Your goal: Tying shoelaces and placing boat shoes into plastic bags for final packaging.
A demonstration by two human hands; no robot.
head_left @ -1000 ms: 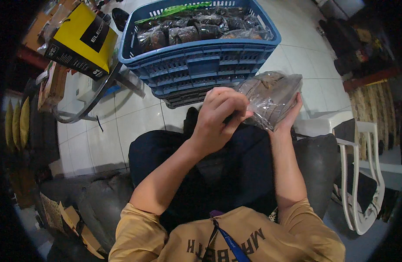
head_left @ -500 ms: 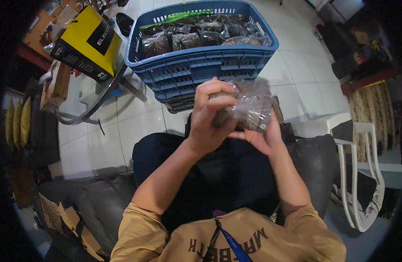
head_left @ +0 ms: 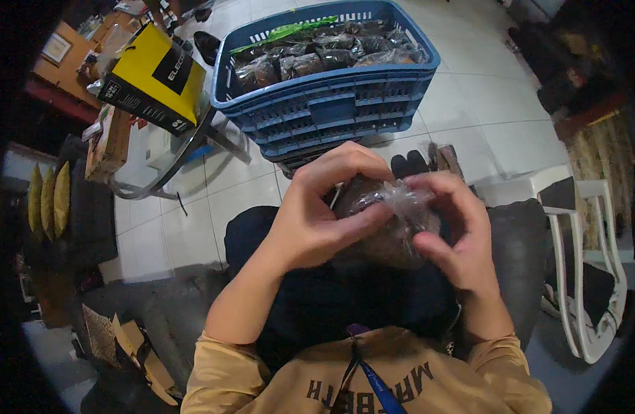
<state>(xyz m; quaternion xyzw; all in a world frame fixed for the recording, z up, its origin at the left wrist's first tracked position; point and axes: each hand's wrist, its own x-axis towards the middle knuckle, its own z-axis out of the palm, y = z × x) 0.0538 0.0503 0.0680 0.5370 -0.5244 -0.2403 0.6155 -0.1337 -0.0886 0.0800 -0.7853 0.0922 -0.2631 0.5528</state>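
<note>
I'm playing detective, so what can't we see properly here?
Head view: contents of the clear bag, partly hidden by its crinkles, the left hand and the right hand.
Head view: bottom of the blue basket, covered by wrapped bundles.
Head view: what the frame at upper left holds, too small to tell.

I see a tan shirt [head_left: 410, 350], its left sleeve [head_left: 224, 369] and right sleeve [head_left: 504, 366] short and creased, with dark block lettering [head_left: 422, 376] across the near chest. A blue lanyard [head_left: 382, 390] hangs there. Farther out I see dark trousers [head_left: 331, 298] and bare fingers [head_left: 355, 163].
</note>
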